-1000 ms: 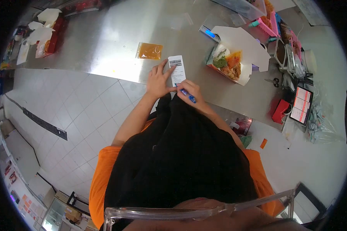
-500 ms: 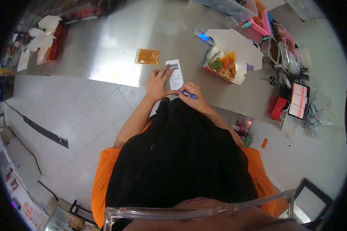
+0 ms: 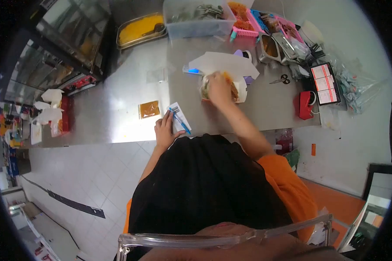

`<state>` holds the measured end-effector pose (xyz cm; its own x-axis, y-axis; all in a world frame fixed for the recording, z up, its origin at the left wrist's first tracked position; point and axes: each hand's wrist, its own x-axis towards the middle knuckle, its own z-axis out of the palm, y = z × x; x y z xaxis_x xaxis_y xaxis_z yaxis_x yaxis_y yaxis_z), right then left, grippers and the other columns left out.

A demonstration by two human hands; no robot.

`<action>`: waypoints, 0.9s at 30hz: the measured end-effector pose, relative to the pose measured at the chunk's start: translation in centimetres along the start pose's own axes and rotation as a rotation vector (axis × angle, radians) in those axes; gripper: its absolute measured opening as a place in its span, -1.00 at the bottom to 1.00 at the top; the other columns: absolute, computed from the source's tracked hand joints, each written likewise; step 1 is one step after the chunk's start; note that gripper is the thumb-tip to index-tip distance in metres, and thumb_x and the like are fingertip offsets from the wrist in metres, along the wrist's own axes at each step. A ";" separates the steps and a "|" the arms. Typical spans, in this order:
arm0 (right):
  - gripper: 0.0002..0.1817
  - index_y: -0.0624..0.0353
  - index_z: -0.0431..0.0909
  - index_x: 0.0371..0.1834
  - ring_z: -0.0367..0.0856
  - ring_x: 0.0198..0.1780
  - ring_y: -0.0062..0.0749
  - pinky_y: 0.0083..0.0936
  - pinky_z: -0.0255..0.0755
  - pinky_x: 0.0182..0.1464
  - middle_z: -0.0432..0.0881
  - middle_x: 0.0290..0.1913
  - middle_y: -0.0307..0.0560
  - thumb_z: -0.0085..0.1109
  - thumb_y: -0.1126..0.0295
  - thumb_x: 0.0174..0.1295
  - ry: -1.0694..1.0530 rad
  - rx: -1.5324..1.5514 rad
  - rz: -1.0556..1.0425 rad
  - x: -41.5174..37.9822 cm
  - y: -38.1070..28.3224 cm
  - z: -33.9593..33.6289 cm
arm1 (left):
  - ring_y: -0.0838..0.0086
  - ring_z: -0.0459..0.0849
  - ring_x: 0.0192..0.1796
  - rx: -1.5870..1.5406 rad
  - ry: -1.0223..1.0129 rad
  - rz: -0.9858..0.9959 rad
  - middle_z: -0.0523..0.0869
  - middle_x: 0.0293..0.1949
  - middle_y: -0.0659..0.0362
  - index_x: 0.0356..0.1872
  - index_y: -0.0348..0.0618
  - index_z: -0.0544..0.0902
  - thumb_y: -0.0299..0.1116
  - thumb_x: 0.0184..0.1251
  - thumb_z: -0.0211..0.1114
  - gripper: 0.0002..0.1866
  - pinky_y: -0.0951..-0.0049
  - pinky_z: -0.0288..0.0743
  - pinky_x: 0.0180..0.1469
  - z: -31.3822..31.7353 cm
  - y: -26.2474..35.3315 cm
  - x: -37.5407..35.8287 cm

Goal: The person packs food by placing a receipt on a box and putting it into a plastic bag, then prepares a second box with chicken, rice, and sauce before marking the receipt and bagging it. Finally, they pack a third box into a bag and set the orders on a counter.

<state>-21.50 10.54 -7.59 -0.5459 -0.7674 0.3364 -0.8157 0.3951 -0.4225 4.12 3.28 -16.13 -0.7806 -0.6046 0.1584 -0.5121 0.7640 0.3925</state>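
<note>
One takeaway food box (image 3: 243, 89): on the steel counter (image 3: 265, 114), inward from the front edge, its white lid (image 3: 225, 63) folded back toward the rear edge.
Right hand (image 3: 219, 87): reaching into the box opening, over the food (image 3: 234, 92); its fingers are blurred and partly hidden, so I cannot tell whether they grasp anything.
Paper slip (image 3: 184, 115): near the counter's front edge, left of the box and well apart from it, lying at a slant.
Blue pen (image 3: 180, 120): lying lengthwise across the slip.
Left hand (image 3: 164, 130): at the slip's left side by the front edge, fingers extended and spread rather than clenched; I cannot tell whether the fingertips touch the pen.
Sauce sachet (image 3: 149, 109): flat, left of the slip, filled with something orange-brown.
Device with a lit blue display (image 3: 191, 70): beside the lid's left end.
Scissors (image 3: 281, 80): right of the box, toward the counter's right end.
Red device (image 3: 306, 104): near the front right corner, a tablet (image 3: 325, 82) just beside it.
Clear plastic bin (image 3: 199, 21): toward the rear edge, between a tray of yellow food (image 3: 140, 29) and a pink basket (image 3: 245, 26).
Second food box (image 3: 65, 115): red, white flaps raised, near the counter's left end.
</note>
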 end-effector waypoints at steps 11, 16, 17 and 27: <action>-0.89 0.14 0.53 -0.35 0.34 0.02 -0.11 -0.27 0.28 0.00 0.42 -0.05 -0.05 0.12 0.48 0.02 0.064 -0.003 -0.168 -1.2 10.0 -8.5 | 0.07 0.34 0.05 -0.204 0.227 0.026 0.37 0.07 -0.02 0.01 -0.14 0.50 -0.14 0.01 0.37 -0.47 0.15 0.25 0.07 0.9 8.5 11.5; -0.91 0.16 0.51 -0.37 0.43 -0.11 -0.09 -0.27 0.28 -0.04 0.51 -0.22 -0.05 0.11 0.52 0.04 0.097 0.265 0.018 -3.7 11.6 -12.9 | 0.29 0.50 -0.06 -0.402 0.183 0.033 0.56 -0.13 0.05 -0.13 -0.25 0.51 -0.29 0.15 0.30 -0.67 0.31 0.36 0.01 2.4 8.7 14.9; -0.92 0.17 0.51 -0.37 0.44 -0.14 -0.09 -0.27 0.28 -0.05 0.52 -0.26 -0.04 0.09 0.52 0.05 0.082 0.335 0.063 -4.0 12.0 -13.2 | 0.36 0.54 -0.11 -0.623 0.113 0.022 0.59 -0.19 0.07 -0.16 -0.27 0.51 -0.33 0.19 0.27 -0.73 0.35 0.40 -0.03 2.3 8.8 15.3; -0.80 0.08 0.54 -0.25 0.41 -0.01 -0.21 -0.21 0.18 0.06 0.54 -0.18 -0.12 0.12 0.48 0.01 -0.115 0.030 -0.340 0.1 10.4 -9.9 | 0.24 0.56 -0.14 -0.483 0.129 0.117 0.58 -0.15 -0.02 -0.07 -0.23 0.47 -0.52 0.05 0.28 -0.63 0.35 0.44 -0.08 5.2 14.8 19.8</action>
<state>-31.92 19.58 -3.65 -0.2181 -0.9049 0.3654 -0.9399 0.0941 -0.3281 -20.76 3.76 -11.94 -0.7565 -0.5676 0.3247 -0.1767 0.6555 0.7343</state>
